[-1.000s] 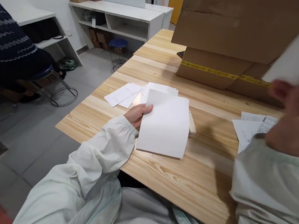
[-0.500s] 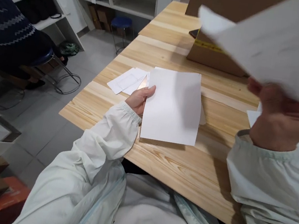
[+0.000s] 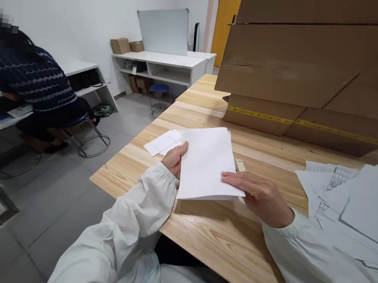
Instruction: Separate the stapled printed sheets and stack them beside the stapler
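Note:
A stack of blank white paper [image 3: 205, 161] sits tilted over the wooden table [image 3: 224, 238], its near edge lifted. My left hand [image 3: 174, 157] grips its left edge, thumb on top. My right hand [image 3: 257, 196] rests on the stack's right near corner with fingers stretched flat across the sheet. Both arms wear pale long sleeves. A small beige piece [image 3: 240, 165] peeks out just right of the stack.
Printed sheets [image 3: 362, 202] lie spread at the right. Small white slips [image 3: 163, 141] lie left of the stack. A large cardboard box [image 3: 322, 67] stands at the back. A person in a dark striped sweater [image 3: 29, 83] sits left beside white shelves.
My right hand let go of the sheet it held up, which now lies on the right pile, and came down onto the stack. The view tilted upward.

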